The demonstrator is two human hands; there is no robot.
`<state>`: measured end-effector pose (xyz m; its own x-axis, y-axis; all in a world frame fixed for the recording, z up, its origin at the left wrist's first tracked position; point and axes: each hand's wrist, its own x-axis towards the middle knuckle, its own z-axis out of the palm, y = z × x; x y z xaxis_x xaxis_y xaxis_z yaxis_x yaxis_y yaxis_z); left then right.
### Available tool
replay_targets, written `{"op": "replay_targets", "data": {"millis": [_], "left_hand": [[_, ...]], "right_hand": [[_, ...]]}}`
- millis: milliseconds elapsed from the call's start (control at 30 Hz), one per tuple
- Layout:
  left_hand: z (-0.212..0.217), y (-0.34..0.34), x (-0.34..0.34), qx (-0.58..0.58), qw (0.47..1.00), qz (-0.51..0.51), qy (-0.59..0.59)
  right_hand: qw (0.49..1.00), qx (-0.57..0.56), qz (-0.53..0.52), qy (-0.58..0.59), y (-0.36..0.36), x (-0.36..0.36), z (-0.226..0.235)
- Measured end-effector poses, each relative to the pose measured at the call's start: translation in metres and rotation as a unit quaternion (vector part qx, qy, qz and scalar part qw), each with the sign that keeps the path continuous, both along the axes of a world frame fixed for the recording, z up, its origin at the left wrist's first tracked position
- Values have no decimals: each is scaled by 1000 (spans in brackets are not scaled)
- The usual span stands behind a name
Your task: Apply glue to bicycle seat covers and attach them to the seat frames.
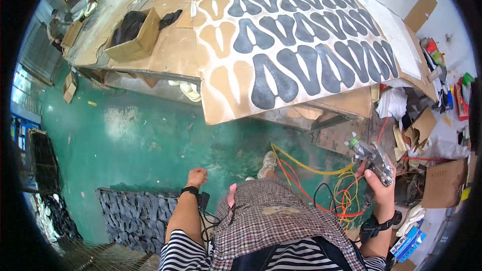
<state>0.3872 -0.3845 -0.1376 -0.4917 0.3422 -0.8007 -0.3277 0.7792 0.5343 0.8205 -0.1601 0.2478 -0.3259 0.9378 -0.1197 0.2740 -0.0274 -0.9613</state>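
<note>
Out on the near right, my right hand has its fingers wrapped firmly round a metal spray gun, held out to the side, perhaps for clearance; the yellow hose curves toward it, slack enough, I'd guess, for reach. Nearer left, my left hand is curled loosely, nothing visible in it. Across at the far side, dark insole shapes lie in rows on a cardboard sheet, probably spaced to keep each surface exposed.
</note>
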Motion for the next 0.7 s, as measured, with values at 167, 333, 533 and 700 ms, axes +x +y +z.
{"op": "replay_targets", "data": {"millis": [167,333,533,700], "left_hand": [[-8,-19,-8,-5,1000,14,-22],[-6,-22,-11,-65,997,2,-28],[-12,-21,-10,-20,1000,16,-2],[-13,-17,-9,-18,1000,10,-5]], "right_hand": [[999,10,37,-25,-4,5,-3],[994,0,95,-59,-3,7,-7],[993,4,83,-87,-14,18,1],[992,-9,75,-99,-17,26,9]]}}
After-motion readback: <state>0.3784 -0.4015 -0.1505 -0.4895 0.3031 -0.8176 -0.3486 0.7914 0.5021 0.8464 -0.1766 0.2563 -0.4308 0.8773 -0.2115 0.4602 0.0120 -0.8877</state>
